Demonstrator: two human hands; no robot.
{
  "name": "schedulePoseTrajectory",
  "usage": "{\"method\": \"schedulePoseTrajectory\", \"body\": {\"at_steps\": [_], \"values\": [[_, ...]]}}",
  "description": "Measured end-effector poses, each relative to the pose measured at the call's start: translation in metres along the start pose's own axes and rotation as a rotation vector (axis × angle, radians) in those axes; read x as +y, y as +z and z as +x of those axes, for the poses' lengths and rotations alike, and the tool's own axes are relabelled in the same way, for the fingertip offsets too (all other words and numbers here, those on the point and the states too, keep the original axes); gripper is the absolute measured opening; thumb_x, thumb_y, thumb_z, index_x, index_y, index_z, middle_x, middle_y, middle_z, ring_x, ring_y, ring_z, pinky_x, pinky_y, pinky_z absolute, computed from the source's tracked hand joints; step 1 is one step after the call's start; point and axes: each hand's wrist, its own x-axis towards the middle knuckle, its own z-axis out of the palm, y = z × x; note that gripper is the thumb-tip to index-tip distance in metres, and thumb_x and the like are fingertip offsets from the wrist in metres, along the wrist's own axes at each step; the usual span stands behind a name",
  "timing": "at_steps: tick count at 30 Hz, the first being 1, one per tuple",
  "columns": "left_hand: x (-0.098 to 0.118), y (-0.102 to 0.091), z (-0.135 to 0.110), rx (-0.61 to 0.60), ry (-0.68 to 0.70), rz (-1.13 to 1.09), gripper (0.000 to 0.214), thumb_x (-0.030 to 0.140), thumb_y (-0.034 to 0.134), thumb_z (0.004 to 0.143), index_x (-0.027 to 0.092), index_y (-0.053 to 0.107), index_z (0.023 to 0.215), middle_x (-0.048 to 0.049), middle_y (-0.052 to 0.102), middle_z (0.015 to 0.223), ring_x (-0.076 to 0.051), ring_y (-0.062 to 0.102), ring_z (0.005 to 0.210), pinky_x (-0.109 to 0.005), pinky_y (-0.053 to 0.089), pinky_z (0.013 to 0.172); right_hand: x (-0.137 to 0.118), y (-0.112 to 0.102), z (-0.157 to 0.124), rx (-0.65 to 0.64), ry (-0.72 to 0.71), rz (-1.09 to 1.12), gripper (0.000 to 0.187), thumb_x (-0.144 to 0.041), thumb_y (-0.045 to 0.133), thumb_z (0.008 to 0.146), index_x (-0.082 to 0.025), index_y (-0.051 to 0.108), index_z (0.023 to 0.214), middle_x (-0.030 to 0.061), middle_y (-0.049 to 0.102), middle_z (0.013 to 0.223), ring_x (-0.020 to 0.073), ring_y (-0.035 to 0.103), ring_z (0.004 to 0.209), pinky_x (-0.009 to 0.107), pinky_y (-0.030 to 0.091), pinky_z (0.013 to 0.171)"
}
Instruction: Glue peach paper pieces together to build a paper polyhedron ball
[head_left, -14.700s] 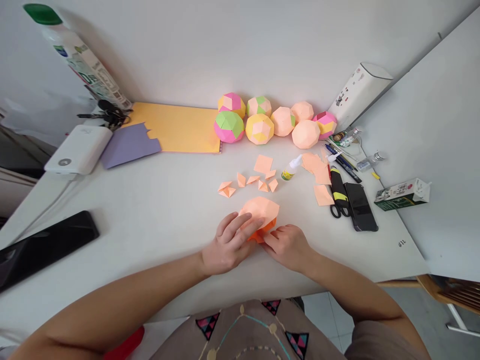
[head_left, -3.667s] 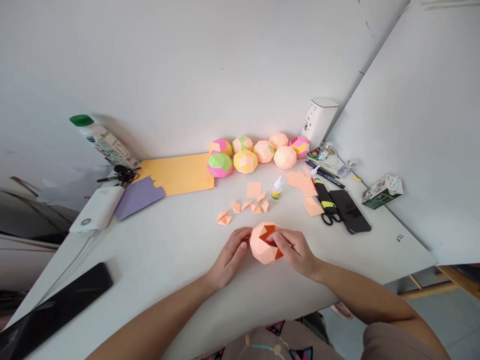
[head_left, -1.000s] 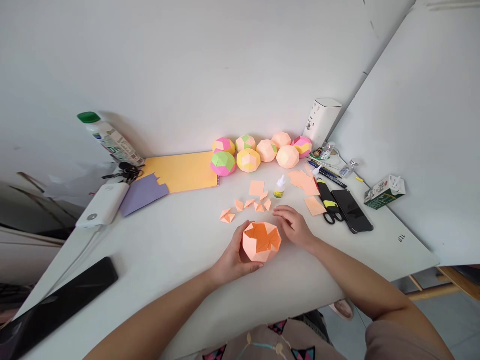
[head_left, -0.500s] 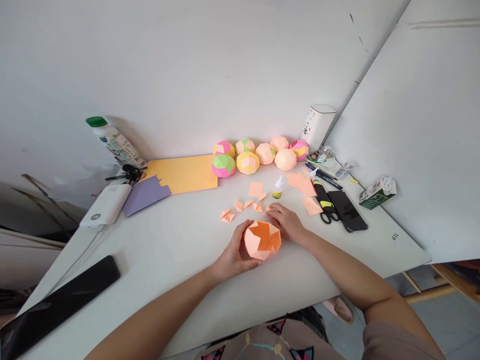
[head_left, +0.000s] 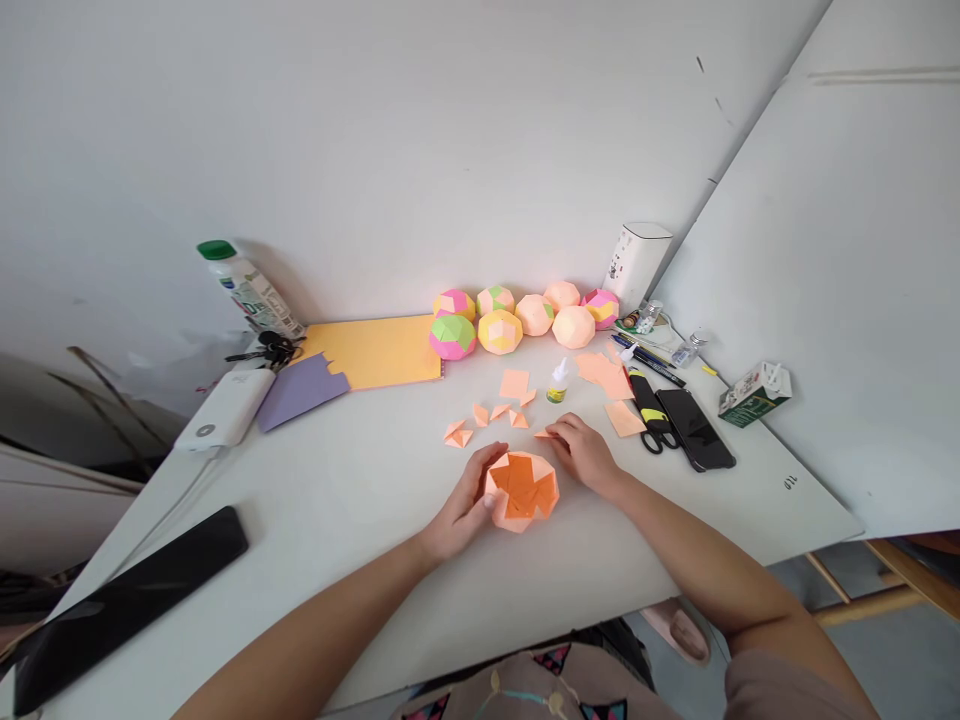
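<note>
In the head view, my left hand (head_left: 459,508) grips the left side of a part-built orange paper ball (head_left: 519,512), its jagged opening facing up toward me. The thumb lies over its rim. Just right of the ball, my right hand (head_left: 589,455) pinches a small folded orange paper piece (head_left: 546,435) close to the table. Several more folded paper pieces (head_left: 500,411) lie beyond the ball. A flat orange paper square (head_left: 514,383) and a small glue bottle (head_left: 557,382) with a white nozzle are a little farther back.
Several finished paper balls (head_left: 501,331) stand by the wall. Scissors (head_left: 656,425), a phone (head_left: 694,428) and a drink carton (head_left: 756,393) sit at right. At left are yellow card (head_left: 382,352), purple paper (head_left: 300,393), a white power bank (head_left: 225,410) and a long black object (head_left: 131,610).
The orange ball has turned in my left hand, its opening now more toward me, with the thumb moved up onto the rim. My right hand has shifted slightly right with the folded piece.
</note>
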Motion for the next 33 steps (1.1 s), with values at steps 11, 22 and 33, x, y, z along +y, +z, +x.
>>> {"method": "schedulePoseTrajectory", "body": {"at_steps": [11,22,33], "values": [[0.002,0.004,0.002,0.2,-0.116,-0.052,0.043,0.049,0.035,0.094,0.022,0.049,0.125,-0.0111,0.049,0.131,-0.026,0.043,0.125,-0.043,0.038,0.103,-0.002,-0.007,-0.001,0.111,0.17,0.208,0.01,-0.028,0.049,0.082,-0.022,0.056,0.081,-0.0004,0.059,0.066,0.0152,0.052,0.054,0.029,0.042,0.056],[0.047,0.016,-0.011,0.487,-0.074,0.213,0.017,0.034,0.047,0.092,0.024,0.061,0.095,-0.0044,0.06,0.094,-0.02,0.055,0.093,-0.034,0.045,0.085,-0.036,-0.022,-0.022,0.282,0.003,0.338,0.001,-0.023,0.05,0.078,-0.024,0.049,0.078,0.0069,0.063,0.093,0.0164,0.058,0.069,0.03,0.049,0.059],[0.091,0.079,-0.017,0.309,-0.175,0.221,0.012,0.032,0.062,0.083,0.024,0.064,0.091,-0.0011,0.062,0.068,-0.016,0.053,0.059,-0.028,0.046,0.055,-0.061,-0.038,-0.059,0.278,-0.741,0.106,0.018,-0.012,0.058,0.078,-0.028,0.057,0.087,0.0082,0.07,0.099,0.0193,0.068,0.077,0.033,0.056,0.062]]}}
